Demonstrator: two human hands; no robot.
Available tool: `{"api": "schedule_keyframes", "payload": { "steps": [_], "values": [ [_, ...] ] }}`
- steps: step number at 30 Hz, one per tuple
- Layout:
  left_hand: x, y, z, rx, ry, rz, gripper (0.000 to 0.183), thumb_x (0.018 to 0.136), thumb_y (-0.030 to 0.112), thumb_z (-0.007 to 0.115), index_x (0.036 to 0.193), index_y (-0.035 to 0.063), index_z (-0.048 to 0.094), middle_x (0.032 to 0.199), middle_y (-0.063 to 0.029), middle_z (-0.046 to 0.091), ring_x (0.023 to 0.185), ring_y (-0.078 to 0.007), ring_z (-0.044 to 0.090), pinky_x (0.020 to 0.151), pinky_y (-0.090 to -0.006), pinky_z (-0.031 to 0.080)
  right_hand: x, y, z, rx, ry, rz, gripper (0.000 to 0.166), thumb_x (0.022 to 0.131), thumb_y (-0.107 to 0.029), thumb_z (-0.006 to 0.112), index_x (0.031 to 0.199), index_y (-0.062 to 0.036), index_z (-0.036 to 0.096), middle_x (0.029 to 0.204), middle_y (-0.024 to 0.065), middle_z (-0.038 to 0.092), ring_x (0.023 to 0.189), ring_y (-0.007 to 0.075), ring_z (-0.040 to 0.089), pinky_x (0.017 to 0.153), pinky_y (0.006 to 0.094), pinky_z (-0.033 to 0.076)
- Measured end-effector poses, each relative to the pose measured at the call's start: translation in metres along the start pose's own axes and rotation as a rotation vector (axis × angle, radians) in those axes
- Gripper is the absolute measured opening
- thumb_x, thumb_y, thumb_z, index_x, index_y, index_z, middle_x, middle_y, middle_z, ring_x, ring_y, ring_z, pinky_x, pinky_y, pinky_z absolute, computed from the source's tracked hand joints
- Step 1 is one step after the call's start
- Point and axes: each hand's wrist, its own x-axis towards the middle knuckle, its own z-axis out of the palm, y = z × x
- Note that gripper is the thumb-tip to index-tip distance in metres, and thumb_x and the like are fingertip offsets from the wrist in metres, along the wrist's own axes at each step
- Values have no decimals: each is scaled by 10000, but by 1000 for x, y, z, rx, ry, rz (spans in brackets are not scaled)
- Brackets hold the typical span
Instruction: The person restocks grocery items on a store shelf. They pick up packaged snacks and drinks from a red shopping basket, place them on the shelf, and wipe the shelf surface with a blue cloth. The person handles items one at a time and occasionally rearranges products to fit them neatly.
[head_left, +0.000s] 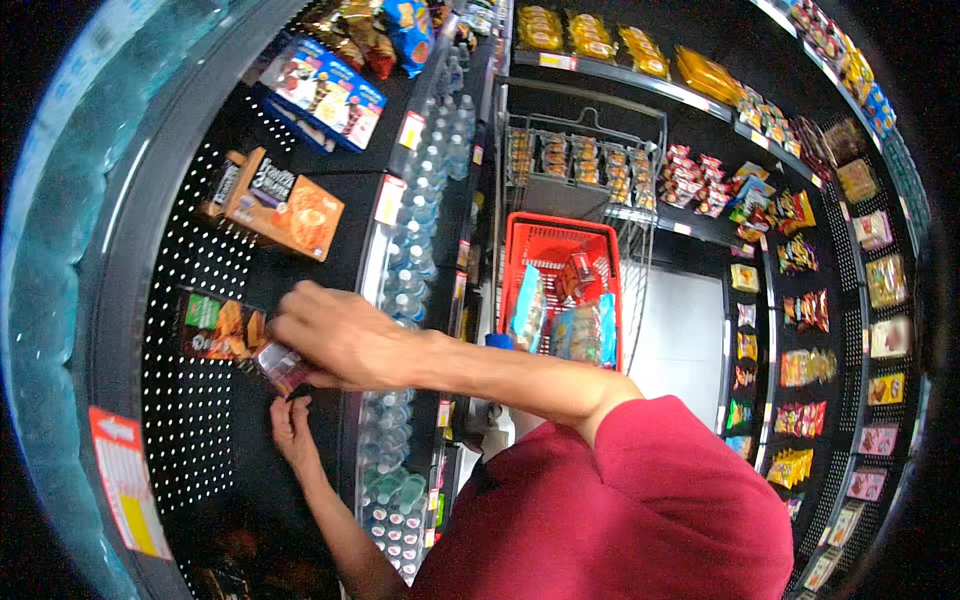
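My right hand (337, 337) reaches across to the shelf on the left. Its blurred fingers are around a small dark box or packet (281, 367) with a clear or pinkish face. Just below it, my left hand (292, 431) is raised with its fingers apart and nothing visible between them; whether a fingertip touches the packet is unclear. Beside the packet, a dark snack box (221, 328) with a green patch stands against the perforated shelf back. Farther up the shelf are an orange-brown box (289, 214) and a blue and white multipack (322, 94).
A red shopping basket (562, 219) holding several packages sits in a wire cart (645, 150). Rows of water bottles (412, 277) line a shelf beyond the near edge. Shelves of packaged snacks (806, 315) curve along the right. A price tag (129, 480) hangs at lower left.
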Motion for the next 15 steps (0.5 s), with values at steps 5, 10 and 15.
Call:
{"api": "schedule_keyframes", "payload": {
  "steps": [5,10,15],
  "values": [
    [-13,16,-15,60,49,-60,360,1020,165,570,1356,36,562,1093,-85,685,1011,-161,613,962,-310,447,-82,6,-85,-23,278,334,611,712,-230,885,1212,-54,581,1075,102,638,977,235,632,824,353,524],
    [-4,36,12,120,43,-84,340,1026,191,557,1339,61,581,1100,-75,690,1022,-158,622,966,-327,438,-188,46,-165,22,750,986,597,782,-200,837,1256,-9,527,1134,104,627,1011,176,596,904,331,492],
    [-4,29,9,143,80,-95,330,1021,177,549,1328,60,585,1105,-77,686,1045,-172,623,973,-349,434,-302,140,-171,-335,724,1198,559,795,-183,774,1254,16,522,1111,168,642,1017,276,631,933,376,482]
  ]
}}
